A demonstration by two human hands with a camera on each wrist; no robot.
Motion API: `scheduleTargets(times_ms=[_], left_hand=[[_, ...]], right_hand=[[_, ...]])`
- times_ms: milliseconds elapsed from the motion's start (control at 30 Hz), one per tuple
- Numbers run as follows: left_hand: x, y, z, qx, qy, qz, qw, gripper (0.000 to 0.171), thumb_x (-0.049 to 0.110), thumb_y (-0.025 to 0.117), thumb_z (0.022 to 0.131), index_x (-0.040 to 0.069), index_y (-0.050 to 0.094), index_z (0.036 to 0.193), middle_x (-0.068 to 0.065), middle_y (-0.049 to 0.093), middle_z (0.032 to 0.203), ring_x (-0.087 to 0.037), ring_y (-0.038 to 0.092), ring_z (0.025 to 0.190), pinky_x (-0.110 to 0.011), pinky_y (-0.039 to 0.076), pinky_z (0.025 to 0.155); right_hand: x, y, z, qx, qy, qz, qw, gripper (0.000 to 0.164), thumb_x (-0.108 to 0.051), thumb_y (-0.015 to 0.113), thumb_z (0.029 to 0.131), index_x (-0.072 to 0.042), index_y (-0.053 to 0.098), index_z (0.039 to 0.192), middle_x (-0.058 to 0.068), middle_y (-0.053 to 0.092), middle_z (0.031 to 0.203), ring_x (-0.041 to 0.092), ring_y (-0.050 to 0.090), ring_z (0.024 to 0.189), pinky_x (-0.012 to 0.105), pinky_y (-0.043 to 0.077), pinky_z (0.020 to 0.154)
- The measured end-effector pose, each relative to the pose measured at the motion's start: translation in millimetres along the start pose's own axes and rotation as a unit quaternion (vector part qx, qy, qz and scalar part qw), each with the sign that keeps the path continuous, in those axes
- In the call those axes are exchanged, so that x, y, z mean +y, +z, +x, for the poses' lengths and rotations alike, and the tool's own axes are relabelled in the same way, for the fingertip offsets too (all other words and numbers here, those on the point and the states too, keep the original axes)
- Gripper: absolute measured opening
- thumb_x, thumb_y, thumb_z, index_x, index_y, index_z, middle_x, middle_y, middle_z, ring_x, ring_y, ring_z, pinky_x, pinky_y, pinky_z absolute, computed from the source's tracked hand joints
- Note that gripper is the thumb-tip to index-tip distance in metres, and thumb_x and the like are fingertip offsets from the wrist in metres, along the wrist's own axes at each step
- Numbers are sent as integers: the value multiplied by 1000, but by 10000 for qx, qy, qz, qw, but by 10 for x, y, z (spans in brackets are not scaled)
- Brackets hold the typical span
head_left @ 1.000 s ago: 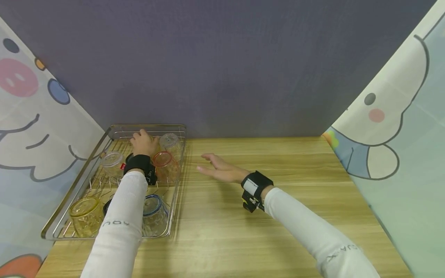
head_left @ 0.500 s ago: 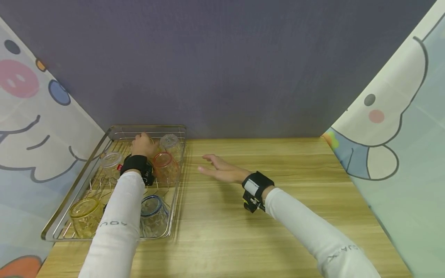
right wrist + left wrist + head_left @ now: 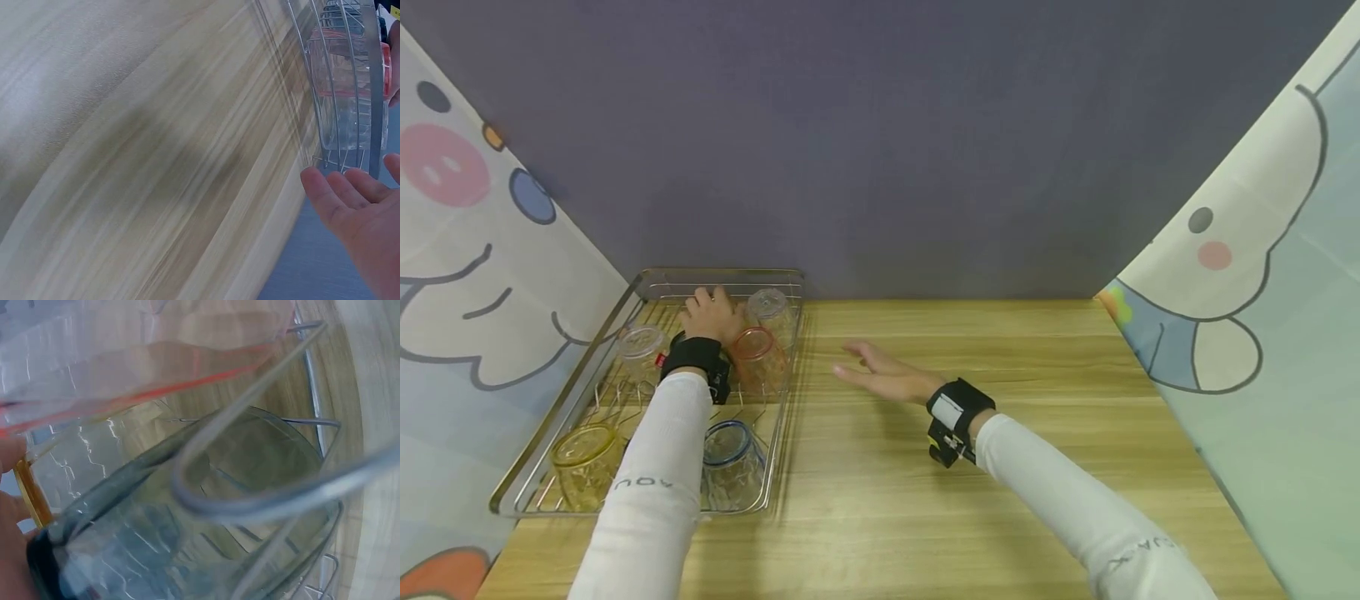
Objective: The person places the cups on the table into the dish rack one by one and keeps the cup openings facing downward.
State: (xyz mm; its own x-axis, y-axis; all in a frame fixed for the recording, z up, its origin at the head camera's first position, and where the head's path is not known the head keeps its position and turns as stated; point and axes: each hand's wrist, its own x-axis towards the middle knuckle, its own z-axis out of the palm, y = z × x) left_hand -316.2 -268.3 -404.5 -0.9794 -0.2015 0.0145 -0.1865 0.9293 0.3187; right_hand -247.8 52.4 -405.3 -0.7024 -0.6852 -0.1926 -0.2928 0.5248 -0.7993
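Observation:
In the head view my left hand reaches into the back of a wire rack on the left. Its fingers, at the left edge of the left wrist view, grip an amber-rimmed glass, which the hand mostly hides from above. Beside it stand a red-rimmed glass and a clear glass. A dark-rimmed glass sits close under the wrist. My right hand hovers over the table right of the rack, fingers extended, holding nothing; the right wrist view shows its fingers spread near the rack's side.
Another clear glass stands at the rack's left side. At the front are a yellow glass and a blue-rimmed glass. The wooden table extends to the right. A grey wall closes off the back, with patterned panels at both sides.
The left hand stays at the same spot in the rack, its fingers and wrist shifting slightly. My right hand has drifted a little rightward and down in the view. The glasses keep their places.

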Motion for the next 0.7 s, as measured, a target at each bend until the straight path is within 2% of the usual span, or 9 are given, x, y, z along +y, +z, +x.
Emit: scheduleTargets(times_ms=[233, 400, 567, 700], left_hand=[[-16, -52, -33, -334, 128, 55, 9993, 64, 30, 31, 107, -9, 11, 153, -43, 14, 152, -61, 14, 140, -75, 14, 111], [-53, -99, -55, -406, 242, -165, 9987, 62, 29, 27, 108, -7, 10, 155, -40, 10, 155, -57, 12, 143, -77, 10, 110], [-74, -177, -82, -473, 327, -777, 9953, 60, 32, 17, 108, -3, 10, 156, -36, 7, 159, -53, 9, 147, -79, 5, 111], [-110, -225, -110, -447, 302, -1331, 9896, 61, 36, 15, 108, 1, 8, 158, -33, 8, 161, -54, 7, 147, -78, 0, 111]], right_hand=[[24, 31, 6, 0, 70, 99, 9999, 83, -66, 38, 97, -14, 14, 158, 13, 16, 165, 36, 23, 150, 55, 25, 120], [25, 63, 19, -66, 87, 240, 9997, 84, -67, 37, 97, -14, 14, 158, 13, 18, 164, 35, 28, 148, 54, 29, 119], [35, 90, 21, -157, 151, 572, 9981, 80, -65, 37, 98, -17, 14, 158, 15, 20, 163, 33, 28, 148, 52, 29, 119], [34, 82, 16, -173, 148, 932, 9954, 73, -59, 36, 101, -18, 15, 157, 13, 19, 163, 36, 31, 147, 53, 32, 118]])
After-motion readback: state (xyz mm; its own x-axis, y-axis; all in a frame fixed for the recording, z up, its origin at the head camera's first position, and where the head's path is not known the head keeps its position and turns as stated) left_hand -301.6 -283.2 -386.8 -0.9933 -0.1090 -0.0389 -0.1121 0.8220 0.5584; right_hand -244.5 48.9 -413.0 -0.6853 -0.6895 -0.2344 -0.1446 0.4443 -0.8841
